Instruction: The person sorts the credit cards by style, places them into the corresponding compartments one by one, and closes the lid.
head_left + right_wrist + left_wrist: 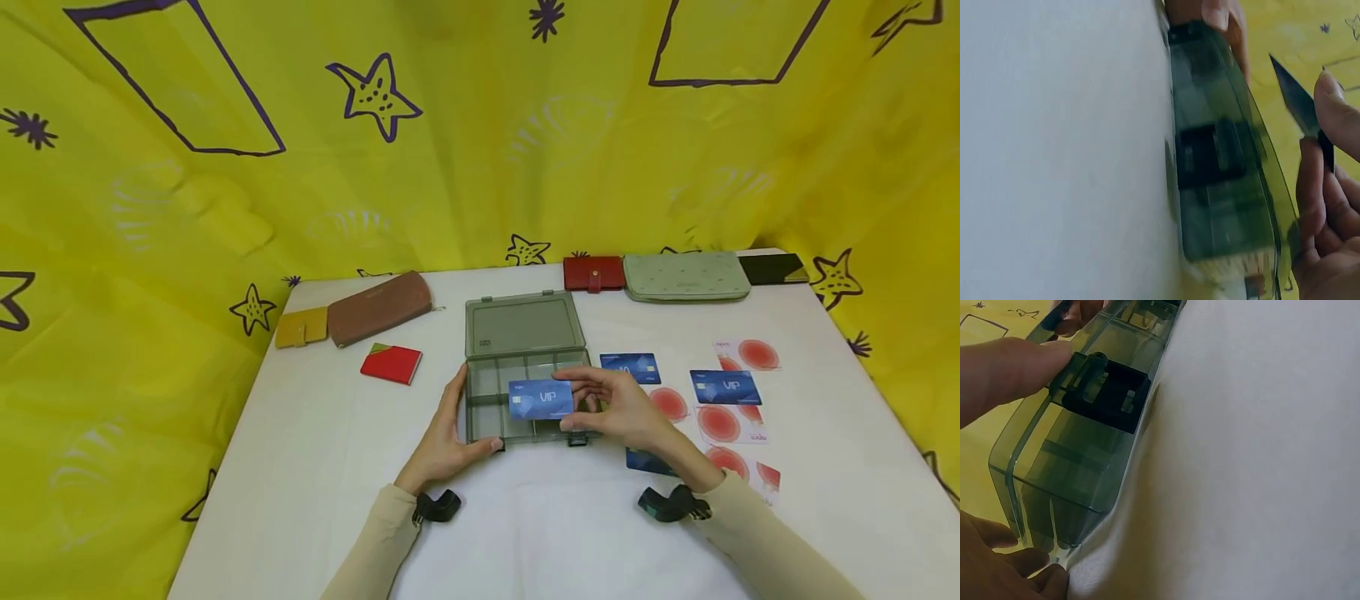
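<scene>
A see-through grey-green plastic compartment box point(525, 327) lies on the white table with its lid folded back. My left hand point(442, 442) holds it at the left front corner. The thumb rests by a black latch point(1107, 394), with the fingers along the left side. Between thumb and fingers, my right hand point(626, 408) pinches a blue VIP card point(538, 402) by its right end. That card hangs over the box's front compartments and hides part of them. From the right wrist, the card point(1297, 100) appears nearly edge-on, above the box's rim.
Right of the box lie blue cards point(726, 387) and white cards with red circles point(720, 423). A red wallet point(581, 273), green pouch point(686, 277) and black wallet point(768, 270) line the back. At left are a yellow wallet point(302, 327), brown wallet point(381, 308) and red card holder point(392, 364).
</scene>
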A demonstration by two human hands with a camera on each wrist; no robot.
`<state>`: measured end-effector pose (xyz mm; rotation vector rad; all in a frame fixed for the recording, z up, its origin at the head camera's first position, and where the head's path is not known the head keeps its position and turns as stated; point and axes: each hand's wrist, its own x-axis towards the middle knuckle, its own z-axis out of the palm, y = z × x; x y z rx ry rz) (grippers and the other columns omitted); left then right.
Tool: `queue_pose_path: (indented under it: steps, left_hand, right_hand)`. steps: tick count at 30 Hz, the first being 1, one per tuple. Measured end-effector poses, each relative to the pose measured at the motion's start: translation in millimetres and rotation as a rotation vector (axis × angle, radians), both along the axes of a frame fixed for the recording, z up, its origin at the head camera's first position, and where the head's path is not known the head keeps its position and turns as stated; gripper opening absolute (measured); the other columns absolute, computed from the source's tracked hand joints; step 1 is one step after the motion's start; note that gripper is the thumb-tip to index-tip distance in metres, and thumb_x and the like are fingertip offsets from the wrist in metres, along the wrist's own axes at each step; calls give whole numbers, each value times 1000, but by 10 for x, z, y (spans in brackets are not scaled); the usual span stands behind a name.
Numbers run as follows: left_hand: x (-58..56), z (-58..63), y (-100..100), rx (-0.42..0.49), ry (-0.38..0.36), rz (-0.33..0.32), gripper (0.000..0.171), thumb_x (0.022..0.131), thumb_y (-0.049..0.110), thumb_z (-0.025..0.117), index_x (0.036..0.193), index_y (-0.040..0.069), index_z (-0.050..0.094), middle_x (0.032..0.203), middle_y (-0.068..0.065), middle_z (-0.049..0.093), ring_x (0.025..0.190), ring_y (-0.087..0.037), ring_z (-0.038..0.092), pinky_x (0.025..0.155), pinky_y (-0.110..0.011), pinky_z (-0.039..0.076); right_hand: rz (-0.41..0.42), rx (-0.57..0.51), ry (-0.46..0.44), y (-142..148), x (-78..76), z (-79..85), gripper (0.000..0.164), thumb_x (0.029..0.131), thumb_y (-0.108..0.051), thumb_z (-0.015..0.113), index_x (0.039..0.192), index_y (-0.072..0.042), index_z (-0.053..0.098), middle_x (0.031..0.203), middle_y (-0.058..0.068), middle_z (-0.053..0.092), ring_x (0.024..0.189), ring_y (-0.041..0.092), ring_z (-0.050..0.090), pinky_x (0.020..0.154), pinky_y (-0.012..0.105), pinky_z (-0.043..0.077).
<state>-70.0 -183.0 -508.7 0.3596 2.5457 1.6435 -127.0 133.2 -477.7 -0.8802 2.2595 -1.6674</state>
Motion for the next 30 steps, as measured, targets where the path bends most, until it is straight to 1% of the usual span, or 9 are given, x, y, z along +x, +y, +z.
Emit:
queue_pose_path:
  steps: [5,8,12,15,18,20,25,27,30]
  left_hand:
    - [-7,8,-1,2,-12,4,123,81,26,91,171,9,9,177,-15,18,161,-37,24,127,-66,23]
    - [0,21,0,6,-18,5,124,80,27,91,171,9,9,177,-15,18,161,-37,24,127,-66,21]
    - [5,31,1,10,-19,6,124,80,26,91,171,9,9,176,-15,19,161,-38,23,128,-67,21]
    - [1,28,-1,7,-29,5,124,80,25,91,172,11,9,177,-14,18,161,-37,23,128,-66,20]
    - [-15,40,1,5,-32,1,124,80,24,91,172,12,9,177,-14,18,161,-37,23,128,-65,20]
    - [-24,39,5,3,-34,1,124,80,24,91,172,12,9,177,-14,18,161,-37,23,129,-66,19]
    - [-21,27,18,7,-33,8,126,78,24,93,172,11,10,177,-12,19,162,-35,22,129,-64,19]
    - [-11,26,18,10,-27,6,125,78,24,93,172,10,10,177,-13,19,163,-35,21,129,-65,19]
    - [5,27,8,9,-24,5,124,79,25,92,171,9,10,177,-13,18,163,-37,20,129,-66,19]
  right_hand:
    - [-21,61,150,-195,44,5,57,76,-15,97,127,-9,74,98,2,70,76,23,57,60,24,43]
    - [-6,100,220,-291,57,3,56,74,-18,99,125,-13,76,113,1,73,97,25,65,75,28,51]
    - [-16,154,287,-385,80,-4,57,72,-20,100,123,-14,76,129,3,70,123,27,63,101,46,53]
    - [-36,210,315,-429,98,-1,57,72,-22,100,123,-13,77,130,7,67,126,31,60,105,57,51]
    - [-45,267,324,-444,109,26,61,73,-25,99,129,-13,76,135,11,64,128,34,57,106,61,49]
    - [-38,271,319,-424,104,46,63,75,-25,98,132,-11,74,137,13,63,129,35,58,103,58,51]
    - [-62,222,320,-186,-17,88,62,79,-19,95,134,-6,71,137,13,63,112,32,64,81,38,56]
    - [-102,246,308,-8,-114,126,62,80,-18,95,135,-6,70,137,14,64,110,34,65,79,37,56]
    - [-164,340,244,304,-283,200,63,81,-20,94,137,-6,69,136,16,65,115,38,65,84,45,57]
